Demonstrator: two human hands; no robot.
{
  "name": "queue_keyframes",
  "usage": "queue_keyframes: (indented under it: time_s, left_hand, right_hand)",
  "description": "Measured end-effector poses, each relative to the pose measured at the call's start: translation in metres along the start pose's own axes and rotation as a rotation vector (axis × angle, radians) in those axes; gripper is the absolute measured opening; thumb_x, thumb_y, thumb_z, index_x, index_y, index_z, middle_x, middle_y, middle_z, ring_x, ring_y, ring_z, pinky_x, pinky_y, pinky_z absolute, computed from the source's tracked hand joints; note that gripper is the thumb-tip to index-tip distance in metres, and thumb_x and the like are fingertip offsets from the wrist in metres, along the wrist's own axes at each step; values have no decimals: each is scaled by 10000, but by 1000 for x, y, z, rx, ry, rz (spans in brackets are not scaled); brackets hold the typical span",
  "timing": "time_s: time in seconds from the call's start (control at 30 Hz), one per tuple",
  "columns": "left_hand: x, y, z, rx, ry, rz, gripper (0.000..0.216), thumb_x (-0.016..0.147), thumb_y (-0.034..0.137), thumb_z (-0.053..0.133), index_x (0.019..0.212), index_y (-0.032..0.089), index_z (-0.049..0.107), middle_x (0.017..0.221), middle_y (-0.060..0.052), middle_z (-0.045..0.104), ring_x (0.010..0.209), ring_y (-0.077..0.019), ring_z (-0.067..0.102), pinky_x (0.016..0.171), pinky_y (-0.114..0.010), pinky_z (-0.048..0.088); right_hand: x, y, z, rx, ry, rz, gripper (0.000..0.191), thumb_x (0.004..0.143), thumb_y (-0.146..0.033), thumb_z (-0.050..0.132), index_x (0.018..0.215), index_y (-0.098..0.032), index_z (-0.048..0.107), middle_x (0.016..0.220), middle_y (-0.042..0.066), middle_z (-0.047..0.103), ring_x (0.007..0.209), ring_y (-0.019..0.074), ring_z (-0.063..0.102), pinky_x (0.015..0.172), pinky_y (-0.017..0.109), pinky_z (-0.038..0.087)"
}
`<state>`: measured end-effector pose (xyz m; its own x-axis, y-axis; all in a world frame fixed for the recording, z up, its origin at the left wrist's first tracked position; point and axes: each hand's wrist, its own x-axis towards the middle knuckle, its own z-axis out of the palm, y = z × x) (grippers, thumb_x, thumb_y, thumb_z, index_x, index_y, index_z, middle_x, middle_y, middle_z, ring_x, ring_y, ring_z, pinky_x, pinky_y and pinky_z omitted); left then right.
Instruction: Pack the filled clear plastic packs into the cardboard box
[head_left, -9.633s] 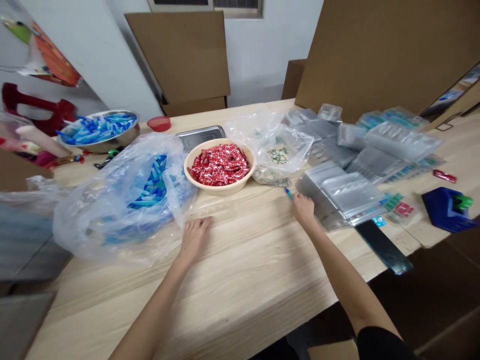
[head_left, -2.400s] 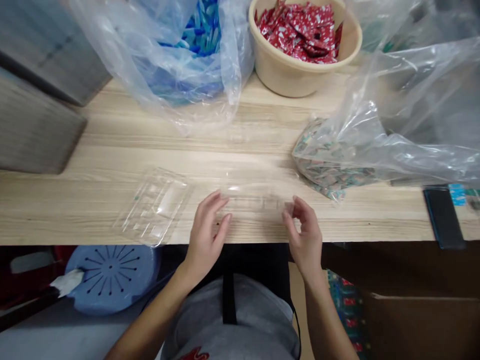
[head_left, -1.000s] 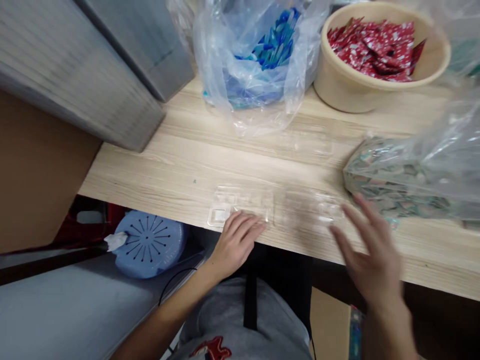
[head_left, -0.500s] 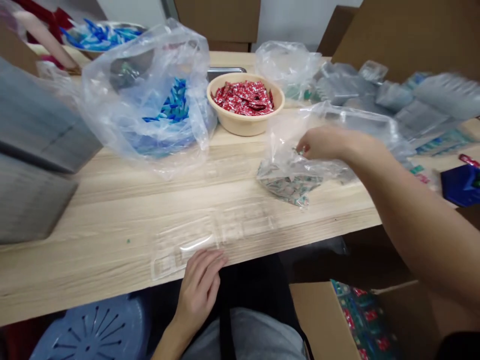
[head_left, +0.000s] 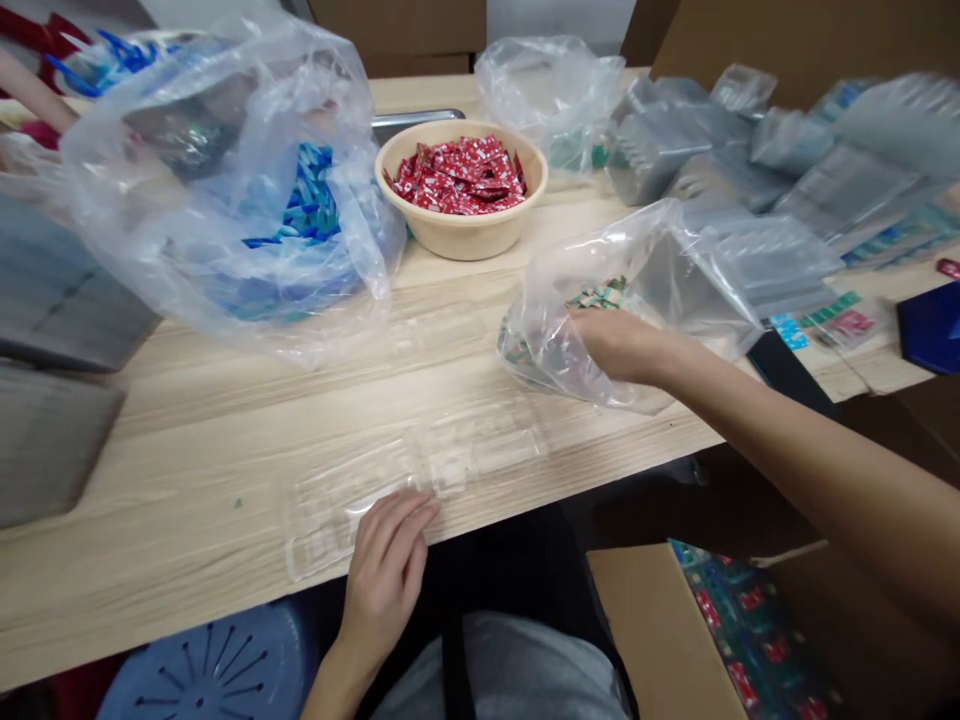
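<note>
My left hand (head_left: 388,560) lies with outstretched fingers on the near edge of a clear plastic blister tray (head_left: 491,440), which sits at the front edge of the table. Inside the mouth of a clear plastic bag (head_left: 551,350) is my right hand (head_left: 619,345), its fingers hidden by the film and the contents. Small green-and-pink patterned packets (head_left: 600,293) show just above that hand, and more lie low in the bag. Whether the right fingers hold any packet is hidden.
Behind stand a beige bowl (head_left: 457,235) of red packets and a large clear bag (head_left: 225,250) with blue packets. Clear plastic trays (head_left: 675,125) are piled at the right. An open carton (head_left: 652,620) and a blue stool (head_left: 217,665) are below the table edge.
My right hand has moved down and deeper into the bag of patterned packets, and the bag's film now stands up around it. My left hand stays on the tray.
</note>
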<state>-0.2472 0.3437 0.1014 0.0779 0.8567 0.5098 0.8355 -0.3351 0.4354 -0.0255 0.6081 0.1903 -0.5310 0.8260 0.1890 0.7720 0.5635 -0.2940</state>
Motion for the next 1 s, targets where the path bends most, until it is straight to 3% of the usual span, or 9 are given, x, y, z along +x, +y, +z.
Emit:
queue_keyframes:
  time_s: [0.07, 0.1, 0.2, 0.27, 0.47, 0.67, 0.8, 1.0]
  left_hand:
    - [3, 0, 0, 4, -8, 3, 366, 842, -8, 479, 1120, 203, 588, 1045, -61, 660, 1007, -187, 603, 946, -364, 465]
    - [5, 0, 0, 8, -10, 3, 363, 843, -10, 477, 1117, 200, 587, 1043, -61, 657, 1007, -185, 599, 950, -361, 461]
    - [8, 0, -1, 18, -10, -6, 354, 846, -10, 469, 1115, 186, 587, 1042, -69, 655, 1021, -187, 593, 956, -359, 454]
    - [8, 0, -2, 18, -11, -19, 354, 847, -6, 468, 1117, 189, 588, 1049, -68, 658, 1022, -187, 598, 949, -360, 459]
    - [5, -4, -1, 12, -21, -56, 359, 838, -1, 480, 1107, 198, 609, 1056, -61, 668, 1010, -192, 619, 934, -366, 472]
    - [15, -6, -7, -5, -32, -61, 321, 859, 23, 474, 1094, 203, 598, 1075, -61, 661, 1013, -187, 615, 934, -366, 465]
    - [48, 3, -17, -140, 12, -143, 297, 877, 74, 496, 1119, 216, 596, 1100, -49, 654, 1051, -167, 604, 914, -305, 479]
    - [134, 39, -20, -417, 194, -150, 289, 877, 135, 553, 1132, 255, 617, 1098, -7, 673, 1053, -148, 610, 927, -286, 484]
  right_hand:
    - [-2, -14, -13, -92, -307, -97, 138, 691, -83, 679, 791, -177, 686, 800, 25, 712, 737, 190, 655, 631, 283, 462]
    - [-1, -18, -19, -153, -394, -111, 147, 691, -62, 657, 785, -171, 686, 806, 39, 710, 748, 202, 651, 642, 292, 458]
    - [3, -19, -33, -273, -405, -48, 131, 695, -53, 617, 680, -171, 672, 694, 24, 670, 692, 188, 623, 649, 292, 439]
    - [3, -13, -40, -255, -383, -33, 122, 712, -88, 610, 664, -180, 673, 638, 1, 642, 660, 168, 603, 648, 279, 428]
    - [-11, -8, -62, -36, -222, -5, 183, 821, -189, 549, 853, -205, 729, 779, 8, 705, 753, 156, 625, 699, 267, 426]
    - [-19, -10, -62, 250, 9, 165, 136, 801, -247, 627, 840, -168, 729, 789, 36, 706, 813, 193, 658, 768, 324, 495]
    - [-25, -16, -63, 677, 174, 233, 164, 782, -303, 692, 852, -155, 702, 768, 26, 691, 795, 182, 671, 746, 341, 554]
    - [-40, -38, -61, 1147, 280, 265, 256, 743, -379, 751, 868, -171, 670, 869, 30, 703, 834, 161, 690, 777, 331, 594]
